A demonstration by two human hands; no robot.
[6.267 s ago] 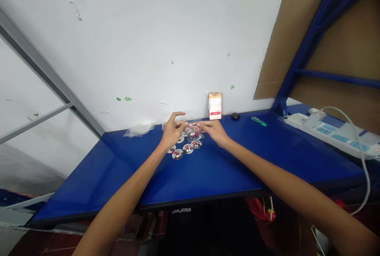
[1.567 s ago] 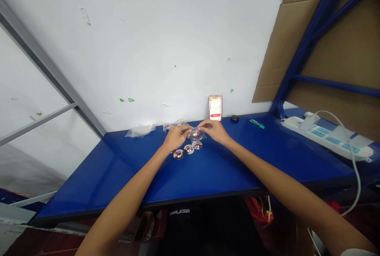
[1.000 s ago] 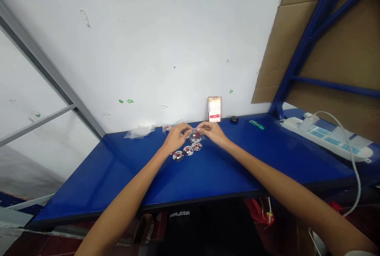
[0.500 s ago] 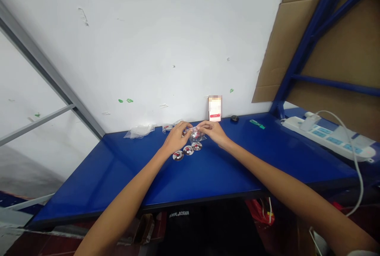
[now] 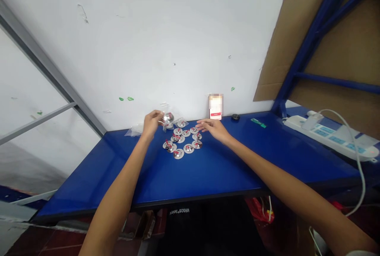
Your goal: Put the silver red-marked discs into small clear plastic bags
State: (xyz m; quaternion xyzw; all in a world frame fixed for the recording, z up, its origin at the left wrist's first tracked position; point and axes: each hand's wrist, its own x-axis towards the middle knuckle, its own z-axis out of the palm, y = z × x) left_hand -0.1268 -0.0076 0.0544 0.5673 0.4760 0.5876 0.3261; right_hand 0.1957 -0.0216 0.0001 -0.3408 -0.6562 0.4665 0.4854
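At back of blue table (image 5: 204, 175), pinched bagged metal disc (image 5: 168, 118) in fingers of left hand (image 5: 151, 123), near other bagged discs (image 5: 181, 124); held right hand (image 5: 215, 128), fingers slightly parted, beside loose red-looped discs (image 5: 189, 148).

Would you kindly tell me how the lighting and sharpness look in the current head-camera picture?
Head view: the phone screen glows, its upper part pixelated; same view: deep shadow lies under the blue table; head view again: the bagged disc in the left hand looks slightly blurred.
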